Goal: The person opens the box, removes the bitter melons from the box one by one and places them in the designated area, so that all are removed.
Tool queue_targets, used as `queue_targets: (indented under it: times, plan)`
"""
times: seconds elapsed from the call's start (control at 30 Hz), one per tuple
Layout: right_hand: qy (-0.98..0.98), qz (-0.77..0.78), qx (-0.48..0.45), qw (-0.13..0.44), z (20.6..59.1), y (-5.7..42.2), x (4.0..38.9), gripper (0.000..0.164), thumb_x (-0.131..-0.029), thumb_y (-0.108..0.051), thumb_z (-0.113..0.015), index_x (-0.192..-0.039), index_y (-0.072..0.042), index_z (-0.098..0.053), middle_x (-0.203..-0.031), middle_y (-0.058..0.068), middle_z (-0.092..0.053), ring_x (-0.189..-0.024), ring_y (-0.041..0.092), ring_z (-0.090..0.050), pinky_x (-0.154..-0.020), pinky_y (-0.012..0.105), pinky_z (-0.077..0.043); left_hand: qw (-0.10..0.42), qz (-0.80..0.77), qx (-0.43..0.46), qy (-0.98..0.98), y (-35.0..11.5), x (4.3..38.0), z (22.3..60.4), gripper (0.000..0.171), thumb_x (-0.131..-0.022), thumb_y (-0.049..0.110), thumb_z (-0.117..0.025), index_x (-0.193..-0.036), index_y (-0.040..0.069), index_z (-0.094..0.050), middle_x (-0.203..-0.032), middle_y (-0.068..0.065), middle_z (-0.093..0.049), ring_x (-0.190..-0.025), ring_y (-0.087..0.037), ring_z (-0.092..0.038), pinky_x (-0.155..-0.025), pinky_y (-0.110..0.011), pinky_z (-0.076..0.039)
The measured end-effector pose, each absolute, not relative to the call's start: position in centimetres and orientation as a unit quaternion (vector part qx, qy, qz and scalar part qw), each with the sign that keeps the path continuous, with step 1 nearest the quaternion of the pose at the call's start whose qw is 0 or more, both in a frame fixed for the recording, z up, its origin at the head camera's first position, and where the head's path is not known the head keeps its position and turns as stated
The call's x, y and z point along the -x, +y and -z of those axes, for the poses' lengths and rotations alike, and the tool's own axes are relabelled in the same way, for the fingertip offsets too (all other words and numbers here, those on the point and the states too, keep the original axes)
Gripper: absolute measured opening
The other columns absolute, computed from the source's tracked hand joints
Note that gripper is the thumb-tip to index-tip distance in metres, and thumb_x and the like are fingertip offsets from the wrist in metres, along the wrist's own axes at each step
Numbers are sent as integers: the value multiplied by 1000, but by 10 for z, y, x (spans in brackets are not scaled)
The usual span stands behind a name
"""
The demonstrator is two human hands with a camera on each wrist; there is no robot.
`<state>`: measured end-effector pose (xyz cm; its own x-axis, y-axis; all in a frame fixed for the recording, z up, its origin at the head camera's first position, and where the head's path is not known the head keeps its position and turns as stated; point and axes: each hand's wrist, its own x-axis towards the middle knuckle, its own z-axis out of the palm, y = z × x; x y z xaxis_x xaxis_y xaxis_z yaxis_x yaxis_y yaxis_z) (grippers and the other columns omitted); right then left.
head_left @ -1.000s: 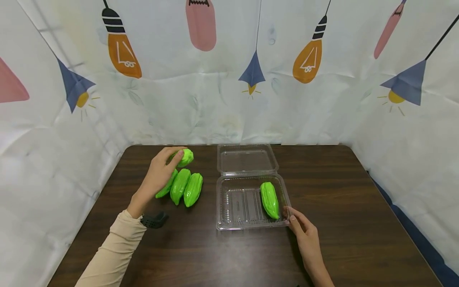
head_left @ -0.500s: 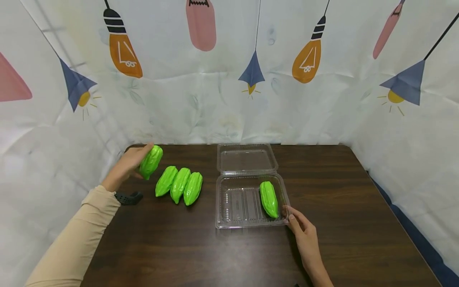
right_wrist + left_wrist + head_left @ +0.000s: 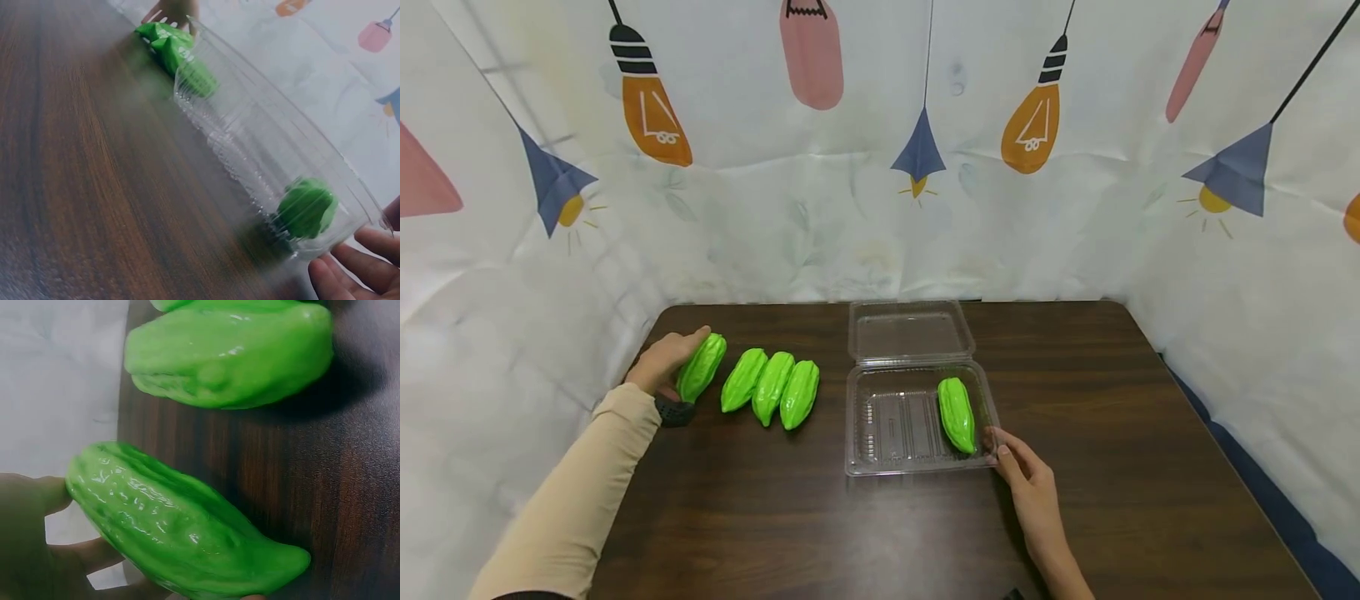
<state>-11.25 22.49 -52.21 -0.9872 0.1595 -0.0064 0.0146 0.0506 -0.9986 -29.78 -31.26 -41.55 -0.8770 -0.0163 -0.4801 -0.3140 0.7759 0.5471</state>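
My left hand (image 3: 662, 364) grips a glossy, ridged green bitter melon (image 3: 702, 369) at the left end of a row of more bitter melons. In the left wrist view the fingers (image 3: 53, 495) lie along one side of the held bitter melon (image 3: 169, 525), its pointed tip over the table. Three others, the left one (image 3: 745, 381), the middle one (image 3: 773, 388) and the right one (image 3: 800, 394), lie side by side. My right hand (image 3: 1036, 496) pinches the front right corner of a clear plastic clamshell box (image 3: 887, 429), which holds one bitter melon (image 3: 957, 415) on its right side.
The box's lid (image 3: 912, 332) is folded back flat towards the table's far edge. A dark wood table (image 3: 1150, 467) bears everything. A white curtain (image 3: 722, 225) printed with lamps stands behind it and on both sides.
My left hand has carried its bitter melon leftwards from over the row, then lowered it beside the row's left end. My right hand still holds the box's corner.
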Motion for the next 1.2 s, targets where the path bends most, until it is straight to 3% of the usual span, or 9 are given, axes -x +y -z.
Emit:
queue_targets:
  times: [0.23,0.5,0.7,0.83,0.93,1.07,1.13,1.2]
  plan:
    - [-726,-682,65,52,521,226,113,43,-110,-26,-54,-145,-1,-58,-149,19,-59,-124,4,-66,-98,17,-56,256,-294,103,915,-307,303,420,101,-105,66,-12,-158,-20,-3,-152,-53,-19,-107,-56,-64,-73,-49,-65]
    - [-727,-682,60,44,517,225,111,45,-110,-27,-54,-146,0,-56,-152,23,-55,-122,1,-65,-98,15,-55,259,-260,102,925,-303,306,430,92,-108,56,-13,-155,-23,-14,-142,-50,-37,-89,-44,-72,-69,-43,-65]
    - [-727,-683,57,47,518,226,111,45,-110,-26,-54,-146,2,-56,-151,21,-56,-121,4,-67,-98,16,-55,255,-277,114,919,-302,309,433,88,-109,52,-12,-157,-22,-8,-143,-47,-36,-94,-40,-70,-74,-41,-65]
    - [-730,-679,66,45,519,226,112,44,-110,-27,-54,-146,-1,-57,-150,19,-57,-119,5,-68,-98,16,-55,252,-290,119,916,-302,310,435,87,-109,53,-11,-155,-21,-18,-110,-32,-55,-82,-29,-67,-77,-40,-65]
    - [-732,-677,67,42,518,226,111,45,-111,-27,-54,-147,-1,-56,-151,20,-55,-116,6,-69,-97,15,-55,252,-302,113,912,-303,310,439,83,-110,53,-12,-145,-21,-30,-78,-9,-49,-66,-17,-57,-75,-37,-63]
    - [-733,-676,68,37,517,225,111,46,-111,-28,-53,-147,-1,-55,-152,23,-54,-115,5,-70,-97,14,-55,251,-310,109,910,-306,308,442,79,-111,52,-14,-140,-19,-32,-70,-3,-43,-61,-13,-51,-71,-35,-61]
    - [-733,-675,68,35,518,225,111,45,-111,-27,-53,-147,-1,-55,-152,22,-54,-115,4,-69,-97,15,-55,243,-303,106,916,-308,306,442,79,-111,51,-14,-141,-20,-33,-75,-8,-48,-63,-16,-55,-70,-36,-61]
    - [-735,-674,68,35,518,226,111,45,-111,-27,-53,-147,-1,-56,-152,21,-55,-115,4,-69,-97,15,-55,236,-288,98,923,-310,304,441,80,-111,49,-15,-146,-22,-31,-90,-24,-57,-70,-22,-62,-71,-37,-62]
